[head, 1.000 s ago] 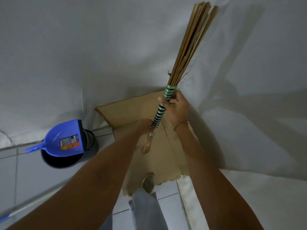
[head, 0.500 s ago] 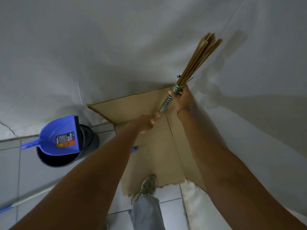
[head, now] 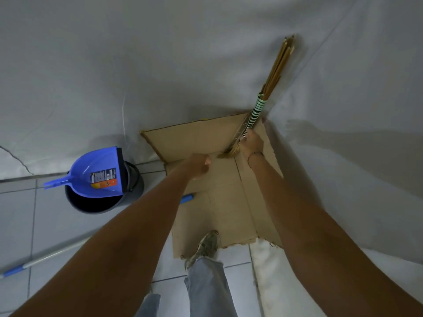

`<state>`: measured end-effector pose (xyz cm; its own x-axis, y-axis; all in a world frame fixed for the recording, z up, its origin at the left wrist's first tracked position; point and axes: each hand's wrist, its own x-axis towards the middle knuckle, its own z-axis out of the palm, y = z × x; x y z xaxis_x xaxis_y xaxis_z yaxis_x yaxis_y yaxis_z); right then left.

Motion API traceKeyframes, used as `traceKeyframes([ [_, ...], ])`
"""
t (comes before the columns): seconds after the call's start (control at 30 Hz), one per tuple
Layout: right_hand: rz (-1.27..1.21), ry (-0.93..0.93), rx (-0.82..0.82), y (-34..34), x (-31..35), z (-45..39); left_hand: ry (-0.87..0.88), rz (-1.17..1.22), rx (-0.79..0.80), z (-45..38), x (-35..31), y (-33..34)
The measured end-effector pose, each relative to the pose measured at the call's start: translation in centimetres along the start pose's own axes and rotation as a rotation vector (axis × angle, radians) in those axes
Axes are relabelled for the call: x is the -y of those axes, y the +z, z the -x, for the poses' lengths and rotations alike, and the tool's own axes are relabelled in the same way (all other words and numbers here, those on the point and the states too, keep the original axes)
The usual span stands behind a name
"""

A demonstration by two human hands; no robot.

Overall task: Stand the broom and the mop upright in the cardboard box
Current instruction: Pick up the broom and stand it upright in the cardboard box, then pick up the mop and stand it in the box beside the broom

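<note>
The broom (head: 256, 110) is a bundle of tan sticks with a green and black striped wrap. It leans in the far right corner of the open cardboard box (head: 198, 138), its frayed end down inside and its long sticks up against the white sheet. My right hand (head: 250, 143) grips it just above the frayed end. To the left, over the box, my left hand (head: 199, 164) is curled with nothing in it. The mop (head: 43, 258), a metal pole with blue grips, lies on the floor at the left, passing under my left arm.
A blue dustpan (head: 98, 172) rests on a black bucket (head: 135, 191) left of the box. White sheeting (head: 114, 65) covers the wall behind and the right side. My shoe (head: 207, 244) and trouser leg stand at the box's near edge on grey tiles.
The broom has gone away from me and down into the box's far right corner. My left hand has let go of its lower end; my right hand has slid lower on it.
</note>
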<state>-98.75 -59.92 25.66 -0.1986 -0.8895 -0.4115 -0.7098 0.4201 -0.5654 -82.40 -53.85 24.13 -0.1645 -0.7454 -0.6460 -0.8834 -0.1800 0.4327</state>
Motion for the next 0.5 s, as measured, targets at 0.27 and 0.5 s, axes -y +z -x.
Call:
traceKeyframes([
  [0.27,0.175,-0.097,0.116,2.9,2.2,14.2,0.142,-0.122,-0.063,9.4,3.3,-2.4],
  [0.5,0.183,0.042,0.112,9.2,3.0,32.1,0.213,-0.236,0.016,23.3,12.7,0.6],
])
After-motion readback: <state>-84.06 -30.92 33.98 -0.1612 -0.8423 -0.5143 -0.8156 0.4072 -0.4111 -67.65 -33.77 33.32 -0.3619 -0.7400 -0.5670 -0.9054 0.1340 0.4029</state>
